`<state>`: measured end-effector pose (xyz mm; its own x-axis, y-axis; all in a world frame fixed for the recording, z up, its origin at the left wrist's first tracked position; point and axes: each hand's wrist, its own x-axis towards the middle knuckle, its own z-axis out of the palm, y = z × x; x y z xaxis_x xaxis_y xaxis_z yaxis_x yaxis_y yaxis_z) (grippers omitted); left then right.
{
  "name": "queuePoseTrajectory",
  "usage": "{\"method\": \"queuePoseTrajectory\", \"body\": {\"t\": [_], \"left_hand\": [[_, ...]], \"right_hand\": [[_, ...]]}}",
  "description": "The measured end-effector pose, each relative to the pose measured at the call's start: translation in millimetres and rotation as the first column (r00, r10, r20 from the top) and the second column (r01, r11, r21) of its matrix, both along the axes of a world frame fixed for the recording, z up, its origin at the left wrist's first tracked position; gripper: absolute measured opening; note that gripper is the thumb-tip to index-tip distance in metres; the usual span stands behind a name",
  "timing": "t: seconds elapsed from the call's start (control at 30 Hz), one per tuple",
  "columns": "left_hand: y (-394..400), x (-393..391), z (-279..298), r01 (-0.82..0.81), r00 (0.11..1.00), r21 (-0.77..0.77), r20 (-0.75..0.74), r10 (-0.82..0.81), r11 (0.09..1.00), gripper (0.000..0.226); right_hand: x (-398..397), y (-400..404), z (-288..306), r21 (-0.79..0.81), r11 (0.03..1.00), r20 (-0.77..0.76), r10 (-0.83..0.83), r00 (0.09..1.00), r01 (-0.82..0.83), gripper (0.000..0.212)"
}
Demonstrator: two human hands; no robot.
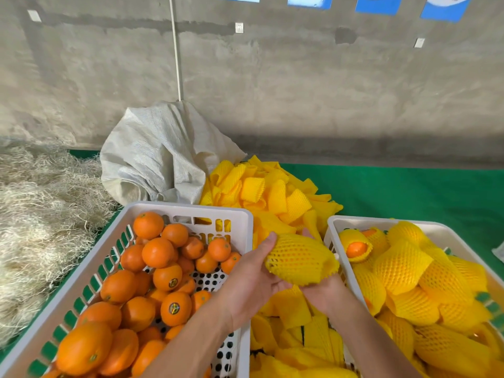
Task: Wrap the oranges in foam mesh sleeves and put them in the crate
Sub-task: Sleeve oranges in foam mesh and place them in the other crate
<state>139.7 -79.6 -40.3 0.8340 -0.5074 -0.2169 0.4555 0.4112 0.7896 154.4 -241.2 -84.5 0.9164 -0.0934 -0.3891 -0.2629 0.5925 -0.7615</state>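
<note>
Between the two crates I hold an orange wrapped in a yellow foam mesh sleeve (300,259). My left hand (255,274) grips it from the left, thumb along its top. My right hand (326,291) cups it from below, mostly hidden by the sleeve. The white crate (331,225) on the right holds several sleeved oranges (401,266). The white crate (191,207) on the left is filled with bare oranges (156,252).
A heap of loose yellow foam sleeves (272,195) lies between and behind the crates on the green mat (409,192). A white woven sack (161,154) stands behind the left crate. Dry straw (41,208) covers the left side. A concrete wall is behind.
</note>
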Motion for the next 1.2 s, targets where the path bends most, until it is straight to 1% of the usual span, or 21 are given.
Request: {"method": "queuePoseTrajectory", "body": {"t": [0.1,0.17,0.23,0.3,0.37,0.4,0.47,0.53,0.6,0.63,0.73,0.8,0.83,0.9,0.97,1.03,1.07,1.1,1.13,1.2], "left_hand": [[9,5,2,-0.069,0.998,-0.027,-0.011,0.069,0.997,0.052],[13,8,1,-0.144,0.989,-0.036,-0.022,0.143,0.989,0.052],[17,12,-1,-0.199,0.980,-0.052,-0.038,0.197,0.979,0.052],[19,16,-3,-0.254,0.966,-0.065,-0.067,0.250,0.965,0.051],[20,20,-6,-0.307,0.950,-0.036,-0.070,0.304,0.951,0.051],[20,21,-7,-0.318,0.947,-0.007,-0.052,0.317,0.948,0.051],[17,22,-9,-0.319,0.947,0.042,-0.025,0.320,0.947,0.053],[15,22,-11,-0.320,0.947,0.066,-0.015,0.322,0.945,0.049],[13,22,-12,-0.311,0.950,0.090,0.013,0.311,0.946,0.035],[12,23,-13,-0.306,0.952,0.110,0.032,0.304,0.946,0.032],[12,24,-17,-0.306,0.949,0.197,0.136,0.283,0.931,0.037],[15,23,-20,-0.303,0.938,0.233,0.242,0.247,0.924,0.036],[17,21,-20,-0.291,0.933,0.239,0.286,0.219,0.926,0.035],[19,15,-20,-0.273,0.908,0.278,0.390,0.152,0.921,0.033],[18,10,-20,-0.353,0.841,0.346,0.525,0.133,0.869,0.028],[18,9,-19,-0.507,0.757,0.389,0.627,0.182,0.769,0.022],[20,10,-19,-0.557,0.729,0.394,0.654,0.203,0.731,0.025],[22,11,-19,-0.573,0.722,0.399,0.659,0.211,0.716,0.030],[24,12,-20,-0.561,0.735,0.406,0.645,0.210,0.721,0.033],[23,11,-19,-0.509,0.773,0.398,0.601,0.202,0.763,0.032]], "right_hand": [[6,9,10,-0.164,0.985,0.113,0.064,0.992,-0.045,0.042],[7,11,16,-0.229,0.973,0.155,0.027,0.988,0.010,0.047],[7,8,16,-0.310,0.948,0.260,0.010,0.966,0.073,0.053],[3,6,15,-0.424,0.893,0.409,0.042,0.912,0.149,0.049],[-2,7,13,-0.564,0.794,0.510,0.121,0.852,0.226,0.042],[-3,9,13,-0.604,0.758,0.525,0.145,0.839,0.247,0.039],[-4,13,12,-0.627,0.735,0.526,0.156,0.836,0.257,0.032],[-4,15,10,-0.624,0.744,0.518,0.162,0.840,0.241,0.027],[-2,15,8,-0.613,0.762,0.497,0.165,0.852,0.210,0.027],[-2,14,8,-0.615,0.764,0.484,0.169,0.859,0.196,0.027],[-2,13,7,-0.638,0.757,0.432,0.201,0.879,0.140,0.033],[-2,15,6,-0.598,0.798,0.379,0.196,0.905,0.077,0.039],[-2,17,7,-0.543,0.839,0.342,0.178,0.923,0.040,0.042],[0,18,8,-0.344,0.938,0.262,0.140,0.955,-0.044,0.045],[1,16,10,-0.146,0.982,0.227,0.153,0.962,-0.122,0.049],[2,13,13,-0.050,0.988,0.204,0.155,0.966,-0.148,0.052],[3,12,13,-0.021,0.989,0.197,0.148,0.969,-0.147,0.053],[4,11,13,0.000,0.990,0.189,0.141,0.972,-0.144,0.054],[4,11,13,0.014,0.990,0.182,0.138,0.974,-0.142,0.055],[5,12,13,0.032,0.988,0.174,0.144,0.974,-0.152,0.057]]}}
